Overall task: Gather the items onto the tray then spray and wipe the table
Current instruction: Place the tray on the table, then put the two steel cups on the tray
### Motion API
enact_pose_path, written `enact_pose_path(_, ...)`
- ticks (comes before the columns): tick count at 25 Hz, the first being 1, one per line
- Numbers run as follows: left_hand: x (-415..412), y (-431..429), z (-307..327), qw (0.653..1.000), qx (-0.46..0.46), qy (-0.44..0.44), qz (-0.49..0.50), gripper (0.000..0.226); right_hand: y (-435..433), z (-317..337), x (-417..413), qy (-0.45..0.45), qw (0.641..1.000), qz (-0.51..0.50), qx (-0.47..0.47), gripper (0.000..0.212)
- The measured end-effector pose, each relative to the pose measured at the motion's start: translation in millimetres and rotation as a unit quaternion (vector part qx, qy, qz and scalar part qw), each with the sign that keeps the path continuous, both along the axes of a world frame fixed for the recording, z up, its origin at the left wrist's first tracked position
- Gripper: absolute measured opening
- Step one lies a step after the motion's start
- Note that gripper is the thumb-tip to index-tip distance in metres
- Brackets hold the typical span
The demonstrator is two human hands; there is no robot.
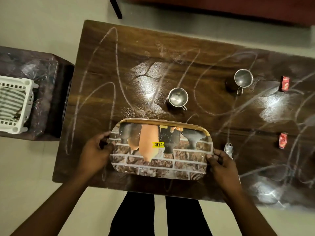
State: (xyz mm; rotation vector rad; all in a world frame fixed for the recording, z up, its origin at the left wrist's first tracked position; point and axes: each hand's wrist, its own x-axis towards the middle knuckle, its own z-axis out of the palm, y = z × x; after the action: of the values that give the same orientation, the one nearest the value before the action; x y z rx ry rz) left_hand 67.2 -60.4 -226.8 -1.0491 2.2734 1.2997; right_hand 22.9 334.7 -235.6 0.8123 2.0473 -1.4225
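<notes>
A printed tray (185,165) with a brick-and-pots picture and a yellow price sticker sits near the front edge of the dark wooden table (105,65). My left hand (96,150) grips its left end and my right hand (219,162) grips its right end. Nothing lies on the tray. Beyond it stand two steel mugs, one near the middle (178,97) and one further right (242,79). A steel spoon (229,149) lies just right of the tray, partly under my right hand. Two red wrappers (285,83) (283,140) lie at the right.
The tabletop is streaked with white scribbled marks and smudges. A white plastic basket (25,82) holding striped cloth sits on a low dark stand at the left. A dark furniture leg (116,7) stands beyond the table. My legs are at the table's front edge.
</notes>
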Motion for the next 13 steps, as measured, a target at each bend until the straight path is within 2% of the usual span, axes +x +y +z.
enact_pose_path(8, 6, 5, -9, 0.996, -0.081, 0.02, -0.025, 0.045, 7, -9, 5, 0.031, 0.999, 0.016, 0.007, 0.025)
enact_pose_path(13, 0, 15, 4, 0.989, -0.139, 0.04, 0.0, 0.051, 11, 9, 0, 0.056, 0.989, 0.087, 0.109, 0.023)
